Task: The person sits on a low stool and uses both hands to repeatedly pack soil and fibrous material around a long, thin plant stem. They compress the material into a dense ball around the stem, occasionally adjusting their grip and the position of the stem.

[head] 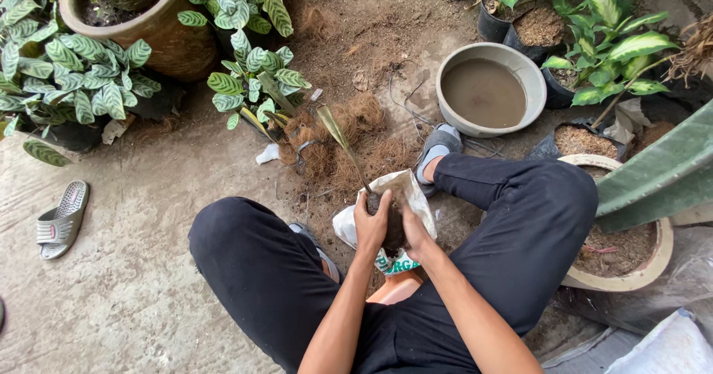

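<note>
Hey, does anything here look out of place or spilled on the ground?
Yes. A lone grey sandal lies by itself on the concrete at left, away from the person. Brown coconut fibre is strewn loose on the ground ahead of both hands, the left hand and right hand.

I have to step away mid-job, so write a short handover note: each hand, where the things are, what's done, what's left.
Left hand and right hand: both cupped around a dark root ball, pressing from either side.
The seedling rises from that ball, leaning up-left, over a white plastic bag open between the knees.
Nearby: coconut fibre pile just ahead, grey basin of muddy water ahead-right.
Done: root ball gathered in hand.
Left: it seems not yet potted or wrapped; the bag is open.
</note>
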